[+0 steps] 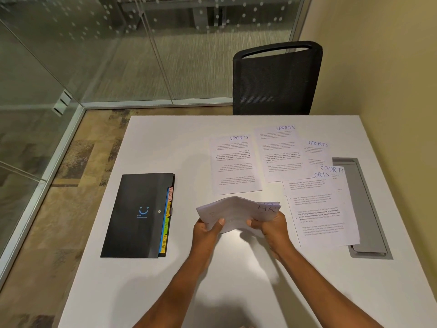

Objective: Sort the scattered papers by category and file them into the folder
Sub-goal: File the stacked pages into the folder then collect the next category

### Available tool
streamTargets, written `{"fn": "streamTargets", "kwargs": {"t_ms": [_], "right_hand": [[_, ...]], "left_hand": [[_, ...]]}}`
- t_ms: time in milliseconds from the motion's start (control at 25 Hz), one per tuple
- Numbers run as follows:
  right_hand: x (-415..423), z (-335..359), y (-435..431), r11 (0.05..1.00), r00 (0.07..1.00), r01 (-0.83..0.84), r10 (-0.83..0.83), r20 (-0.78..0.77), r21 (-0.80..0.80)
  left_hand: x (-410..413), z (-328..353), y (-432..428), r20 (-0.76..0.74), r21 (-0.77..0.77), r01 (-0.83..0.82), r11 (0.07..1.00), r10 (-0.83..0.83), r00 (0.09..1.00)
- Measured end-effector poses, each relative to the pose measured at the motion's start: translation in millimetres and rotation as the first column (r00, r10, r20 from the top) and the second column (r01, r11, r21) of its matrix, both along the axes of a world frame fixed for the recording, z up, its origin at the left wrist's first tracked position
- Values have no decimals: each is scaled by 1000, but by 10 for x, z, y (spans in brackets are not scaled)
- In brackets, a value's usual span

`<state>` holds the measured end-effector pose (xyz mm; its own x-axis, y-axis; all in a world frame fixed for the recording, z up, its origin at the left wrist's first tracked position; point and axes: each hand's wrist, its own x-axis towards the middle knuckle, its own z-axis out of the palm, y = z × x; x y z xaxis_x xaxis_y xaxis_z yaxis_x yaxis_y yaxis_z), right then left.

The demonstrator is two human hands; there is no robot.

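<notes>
the black tabbed folder (137, 215) lies closed at the left of the tabletop (165, 143); nothing looks filed yet. the left hand (207, 229) and right hand (269, 227), forearms reaching forward, each have their grip clamped on the near edge of a bowed stack of papers (238, 213) marked hr. several sports sheets (236, 164) lie spread at the right, uncollected.

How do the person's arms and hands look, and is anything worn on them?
The left arm and right arm are bare, with no sleeve in view. The left hand and right hand wear no gloves; no watch, bracelet or ring shows.
</notes>
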<state>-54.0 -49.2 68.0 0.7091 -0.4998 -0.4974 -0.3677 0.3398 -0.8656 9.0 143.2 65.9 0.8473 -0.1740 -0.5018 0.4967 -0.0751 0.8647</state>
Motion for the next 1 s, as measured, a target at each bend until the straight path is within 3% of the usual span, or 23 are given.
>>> {"fn": "streamTargets", "kwargs": {"t_ms": [560,800,1000], "right_hand": [[-5,-198,-44,997,993,-77,77,-89,7],[47,-207,-181,967,972,-224,213,-97,-118],[101,-209,-166,833,907,-420,392,-152,-360]], "left_hand": [[3,-216,107,-53,21,64,998,-63,997],[157,-208,208,-77,4,27,1000,-27,997],[364,-261,479,-119,2,53,999,-53,991]]}}
